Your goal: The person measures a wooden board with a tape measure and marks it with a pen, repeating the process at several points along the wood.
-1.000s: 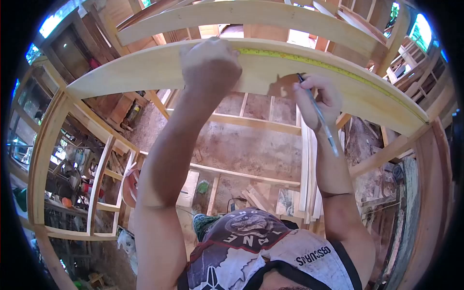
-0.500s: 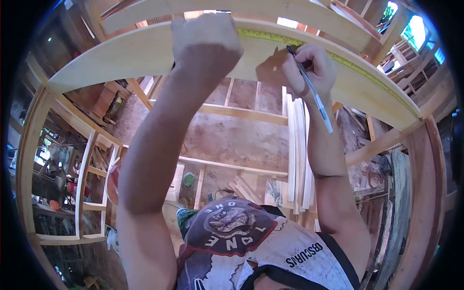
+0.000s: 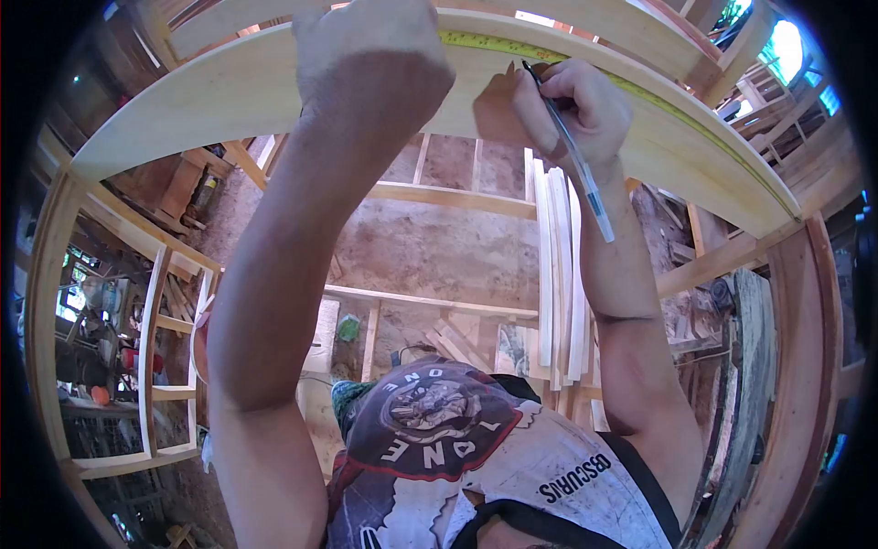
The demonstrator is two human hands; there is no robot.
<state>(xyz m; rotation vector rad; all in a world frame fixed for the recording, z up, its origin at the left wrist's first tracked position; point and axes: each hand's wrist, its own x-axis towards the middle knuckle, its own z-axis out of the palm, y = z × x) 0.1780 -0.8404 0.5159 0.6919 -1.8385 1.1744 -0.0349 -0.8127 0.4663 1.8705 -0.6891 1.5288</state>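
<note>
Left hand (image 3: 370, 55), grip clenched on yellow tape measure (image 3: 476, 43), right hand (image 3: 572, 105), grip grasping slim silver pen (image 3: 578, 160), tip now nearer tape

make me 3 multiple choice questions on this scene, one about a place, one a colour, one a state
1. Where is the tip of the pen?
A) at the tape measure on the wooden beam
B) on the floor
C) on the shirt

2. What colour is the tape measure?
A) red
B) yellow
C) white

3. How is the right hand?
A) open flat
B) hanging empty
C) shut on the pen

Answers: 1 A, the tip meets the tape's edge on the beam; 2 B, its strip shows yellow; 3 C, it grips the pen's barrel.
</note>
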